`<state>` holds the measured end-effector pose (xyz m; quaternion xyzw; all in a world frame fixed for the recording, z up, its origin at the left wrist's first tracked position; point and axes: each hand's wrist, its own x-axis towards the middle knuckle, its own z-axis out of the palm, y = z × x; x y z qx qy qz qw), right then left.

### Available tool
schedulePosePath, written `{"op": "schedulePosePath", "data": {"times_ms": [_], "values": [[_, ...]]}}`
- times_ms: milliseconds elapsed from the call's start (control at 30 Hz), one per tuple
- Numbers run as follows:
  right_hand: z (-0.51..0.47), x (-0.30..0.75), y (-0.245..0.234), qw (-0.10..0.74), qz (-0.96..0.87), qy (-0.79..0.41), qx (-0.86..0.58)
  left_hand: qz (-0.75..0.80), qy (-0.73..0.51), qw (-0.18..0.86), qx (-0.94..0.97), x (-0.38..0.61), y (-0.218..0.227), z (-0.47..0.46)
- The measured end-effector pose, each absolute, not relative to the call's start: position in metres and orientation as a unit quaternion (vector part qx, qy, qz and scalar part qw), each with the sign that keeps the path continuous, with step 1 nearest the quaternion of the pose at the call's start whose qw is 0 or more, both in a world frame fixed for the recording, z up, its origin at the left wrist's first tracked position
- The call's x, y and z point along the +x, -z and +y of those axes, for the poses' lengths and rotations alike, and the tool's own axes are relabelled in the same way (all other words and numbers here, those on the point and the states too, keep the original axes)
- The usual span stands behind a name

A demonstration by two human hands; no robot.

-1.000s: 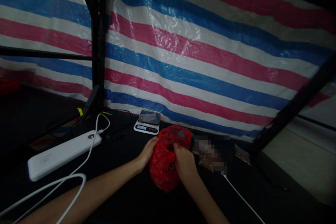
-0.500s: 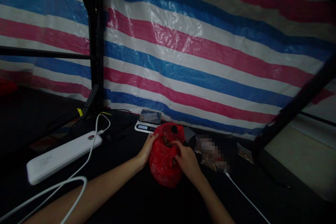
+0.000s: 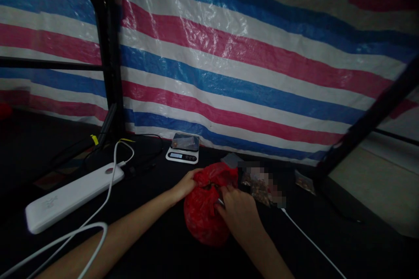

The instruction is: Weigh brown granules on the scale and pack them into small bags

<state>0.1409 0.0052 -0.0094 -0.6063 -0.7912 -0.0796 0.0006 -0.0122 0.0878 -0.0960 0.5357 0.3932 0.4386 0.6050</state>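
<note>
A red bag (image 3: 204,218) is on the black tabletop (image 3: 310,244), in the middle between the two hands. Its longer direction goes from the near edge toward the far edge, with the far end leaning slightly right. The gathered mouth is on the upper side. The right hand (image 3: 240,211) is the nearer one to this mouth: its fingers are bent at the right rim, so the mouth lies just left of the fingertips. I cannot tell whether they are clamped on the plastic. The left hand (image 3: 186,184) touches the far left side; its tips are partly hidden, so I cannot tell if they pinch. Near the far edge stands a scale (image 3: 182,157).
</note>
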Motion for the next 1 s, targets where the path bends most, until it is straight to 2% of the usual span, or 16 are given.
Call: {"op": "schedulePosePath", "data": {"times_ms": [200, 400, 633, 833, 1000], "values": [[0.009, 0.146, 0.012, -0.019, -0.766, 0.089, -0.636, 0.424, -0.448, 0.469, 0.632, -0.011, 0.094, 0.084], [0.022, 0.150, 0.025, 0.040, -0.784, 0.115, -0.608, 0.395, -0.465, 0.624, 0.488, -0.009, 0.086, 0.076], [0.043, 0.164, 0.050, 0.152, -0.790, 0.062, -0.591, 0.410, -0.545, 0.638, 0.359, -0.010, 0.078, 0.063], [0.051, 0.167, 0.061, 0.206, -0.758, -0.020, -0.618, 0.433, -0.567, 0.623, 0.320, -0.012, 0.078, 0.064], [0.056, 0.163, 0.066, 0.317, -0.751, -0.195, -0.546, 0.434, -0.592, 0.586, 0.343, -0.012, 0.079, 0.064]]}}
